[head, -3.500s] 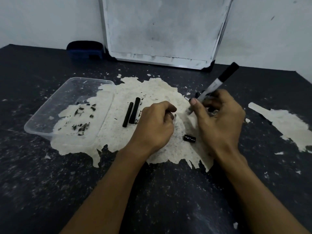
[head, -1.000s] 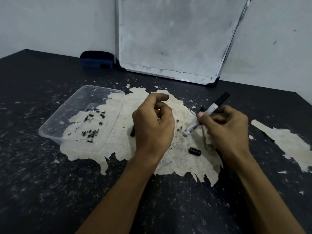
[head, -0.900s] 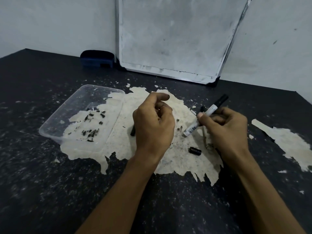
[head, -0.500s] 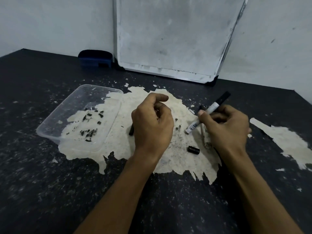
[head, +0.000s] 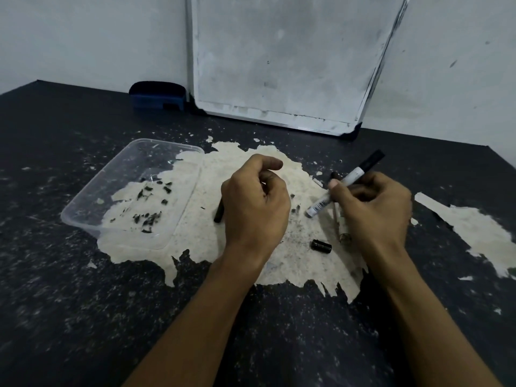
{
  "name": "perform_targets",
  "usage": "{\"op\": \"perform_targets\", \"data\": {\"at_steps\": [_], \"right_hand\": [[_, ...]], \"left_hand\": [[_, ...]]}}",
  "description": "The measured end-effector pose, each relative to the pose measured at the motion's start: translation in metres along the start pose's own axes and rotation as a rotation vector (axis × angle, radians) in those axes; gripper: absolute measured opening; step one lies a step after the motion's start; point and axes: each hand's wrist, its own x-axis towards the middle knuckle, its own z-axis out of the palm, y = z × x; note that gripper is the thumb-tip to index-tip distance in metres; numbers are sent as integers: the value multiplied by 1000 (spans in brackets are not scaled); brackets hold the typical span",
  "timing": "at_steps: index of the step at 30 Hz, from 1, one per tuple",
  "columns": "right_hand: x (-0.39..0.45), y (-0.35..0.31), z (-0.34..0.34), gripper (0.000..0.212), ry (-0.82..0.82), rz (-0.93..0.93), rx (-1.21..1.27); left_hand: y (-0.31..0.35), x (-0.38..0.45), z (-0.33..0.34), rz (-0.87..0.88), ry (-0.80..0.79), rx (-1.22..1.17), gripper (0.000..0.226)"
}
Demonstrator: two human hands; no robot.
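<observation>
The marker (head: 360,170) is in the right hand (head: 374,208), up above the right part of the pale patch (head: 195,238). The marker is white with a black end, and it is tilted. The black end points up and away from the patch, and the white end points down at the patch. The thumb and fingers of the right hand are curled round the middle of the marker and grip it.

The left hand (head: 254,202) is above the middle of the patch, near the marker but not touching it. Its fingers are curled in, and the first finger bends over the top. I cannot tell if it holds something small inside.

A small black piece (head: 321,246) lies on the patch, near its front edge, between the two wrists. A black stick (head: 218,215) lies on the patch too and peeks out from under the left hand.

A clear plastic tub (head: 95,191) sits over the left edge of the patch, with little black bits (head: 148,217) in it. The patch is in the middle of a dark table (head: 69,317). Past the far edge of the patch, a whiteboard (head: 287,57) leans on the wall. A blue eraser (head: 157,94) sits just beside it.
</observation>
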Motion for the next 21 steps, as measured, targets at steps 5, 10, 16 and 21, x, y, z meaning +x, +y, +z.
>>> {"op": "perform_targets", "data": {"at_steps": [5,10,16,21], "right_hand": [[1,-2,-7,21,-7,74,103],[5,-5,-15,15,-9,265,440],[6,-11,-17,11,9,330,493],[-3,-35,-10,12,205,-255,262]], "left_hand": [[0,0,0,-8,-4,6,23],[1,-1,-1,-32,-41,23,22],[2,-2,-1,-30,-65,46,22],[2,0,-3,-35,-54,50,23]]}}
